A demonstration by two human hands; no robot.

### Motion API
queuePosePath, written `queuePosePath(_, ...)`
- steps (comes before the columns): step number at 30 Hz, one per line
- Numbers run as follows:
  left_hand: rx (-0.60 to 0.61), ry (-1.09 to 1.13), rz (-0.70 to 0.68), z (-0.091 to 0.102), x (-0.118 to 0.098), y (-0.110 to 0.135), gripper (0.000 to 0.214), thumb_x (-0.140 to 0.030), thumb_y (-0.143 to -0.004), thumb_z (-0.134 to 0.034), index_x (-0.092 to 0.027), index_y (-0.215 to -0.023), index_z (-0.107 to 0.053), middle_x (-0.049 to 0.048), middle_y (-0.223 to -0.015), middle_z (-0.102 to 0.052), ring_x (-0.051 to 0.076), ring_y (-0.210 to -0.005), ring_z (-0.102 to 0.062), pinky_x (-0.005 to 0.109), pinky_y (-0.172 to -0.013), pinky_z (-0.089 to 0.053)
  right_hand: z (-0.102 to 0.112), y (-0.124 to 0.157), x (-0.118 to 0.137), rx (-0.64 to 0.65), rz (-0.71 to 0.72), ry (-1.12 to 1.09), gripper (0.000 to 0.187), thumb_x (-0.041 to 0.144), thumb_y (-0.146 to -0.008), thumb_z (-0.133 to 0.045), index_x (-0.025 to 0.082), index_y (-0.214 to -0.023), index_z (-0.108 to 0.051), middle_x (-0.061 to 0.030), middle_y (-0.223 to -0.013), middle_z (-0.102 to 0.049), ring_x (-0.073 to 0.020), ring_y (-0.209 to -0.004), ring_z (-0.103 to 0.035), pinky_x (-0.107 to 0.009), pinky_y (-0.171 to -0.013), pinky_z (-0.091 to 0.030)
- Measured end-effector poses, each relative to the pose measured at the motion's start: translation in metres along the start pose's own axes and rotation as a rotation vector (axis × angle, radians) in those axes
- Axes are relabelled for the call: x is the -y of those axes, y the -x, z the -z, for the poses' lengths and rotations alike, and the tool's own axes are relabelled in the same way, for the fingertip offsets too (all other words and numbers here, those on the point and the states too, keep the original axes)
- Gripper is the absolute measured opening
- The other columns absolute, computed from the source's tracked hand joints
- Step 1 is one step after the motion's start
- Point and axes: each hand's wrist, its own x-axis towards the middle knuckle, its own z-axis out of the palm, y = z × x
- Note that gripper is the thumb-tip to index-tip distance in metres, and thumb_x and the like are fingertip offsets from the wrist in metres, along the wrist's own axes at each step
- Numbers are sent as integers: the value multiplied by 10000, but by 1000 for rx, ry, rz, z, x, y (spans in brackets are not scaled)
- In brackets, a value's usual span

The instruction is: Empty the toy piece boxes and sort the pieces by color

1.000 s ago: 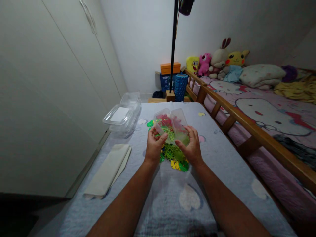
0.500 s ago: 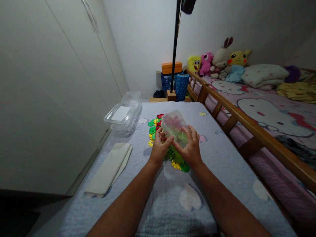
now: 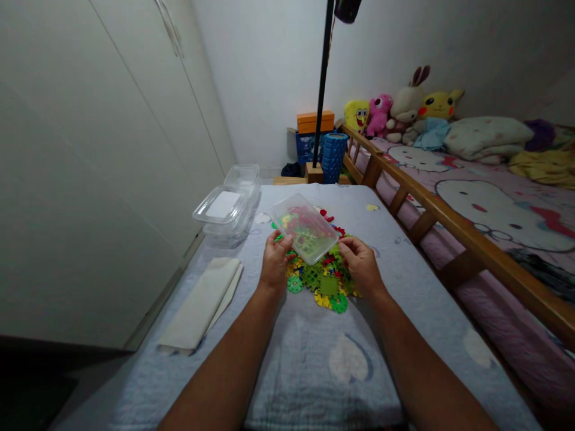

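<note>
My left hand and my right hand both grip a clear plastic container, held upside down and tilted just above a table with a pale blue quilted cover. Under it lies a heap of flat plastic building pieces in green, yellow and red. My left hand pinches the container's near left edge, my right hand its near right corner. Some pieces show through the clear wall; whether any are still inside I cannot tell.
Stacked clear lidded containers stand at the table's left, a folded white cloth nearer me. A white wardrobe lines the left. A wooden bed rail runs on the right, with plush toys beyond. A black pole rises behind.
The container went from upright with its lid open to turned over, and more pieces now lie spread on the cover. My hands moved apart to its edges.
</note>
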Motion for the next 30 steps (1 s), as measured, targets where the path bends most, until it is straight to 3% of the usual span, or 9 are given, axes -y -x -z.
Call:
queuePosePath(3,12,-9,20,2,0,-2,613,-495,-682,-784,-249,-1203,-575,54,-1145,-694,170,-892,-674,288,-735,-514,-5,1,3,44,-161,-233,350,490,-707,-759,214,-872,-620,43,-678,-594,-102,-494,-487,-215,-403,-375)
queuePosePath(6,57,-27,40,2,0,-2,594,-496,-691,-783,-243,-1192,-589,53,-1133,-701,171,-907,-675,278,-737,-515,-8,3,5,20,-214,-376,405,475,-677,-796,223,-923,-598,46,-709,-624,-100,-521,-543,-191,-392,-413)
queuePosePath(9,129,-19,28,2,0,-3,609,-493,-690,-801,-235,-1197,-585,62,-1134,-704,180,-939,-681,283,-761,-520,-7,3,6,20,-242,-421,380,411,-652,-822,217,-876,-584,62,-642,-604,-90,-499,-547,-175,-390,-436)
queuePosePath(13,136,-1,11,1,3,-4,668,-510,-658,-845,-205,-1186,-573,82,-1117,-703,193,-974,-683,311,-827,-529,-5,2,5,-8,-284,-471,337,329,-626,-817,209,-817,-566,63,-584,-602,-84,-471,-552,-165,-396,-455)
queuePosePath(17,204,-42,68,-1,4,-2,728,-453,-584,-910,-194,-1177,-576,90,-1106,-698,209,-1005,-681,336,-893,-518,-5,2,7,-85,-265,-496,333,322,-628,-811,212,-810,-556,66,-585,-603,-83,-470,-564,-166,-409,-482)
queuePosePath(20,283,-119,119,-2,2,2,770,-382,-535,-939,-187,-1185,-576,86,-1064,-703,202,-933,-689,332,-856,-517,-6,1,7,-128,-236,-496,357,329,-621,-826,213,-817,-551,69,-605,-609,-89,-495,-593,-169,-425,-505)
queuePosePath(23,240,-229,108,-3,0,5,661,-392,-561,-916,-177,-1108,-613,60,-960,-706,170,-798,-670,294,-734,-507,-7,2,7,-132,-212,-487,381,353,-623,-838,215,-826,-546,65,-616,-625,-95,-500,-609,-177,-434,-522)
queuePosePath(27,133,-306,58,-2,1,5,396,-432,-634,-846,-170,-837,-629,10,-743,-650,124,-631,-596,255,-612,-469,-11,3,5,-96,-196,-471,423,383,-621,-856,220,-842,-534,62,-620,-647,-113,-507,-640,-191,-443,-540)
queuePosePath(30,119,-291,74,-1,3,5,364,-449,-643,-822,-170,-739,-609,-7,-640,-612,107,-557,-560,246,-580,-456,-12,4,3,-66,-187,-459,437,391,-617,-865,215,-840,-533,57,-617,-654,-121,-516,-656,-191,-452,-545)
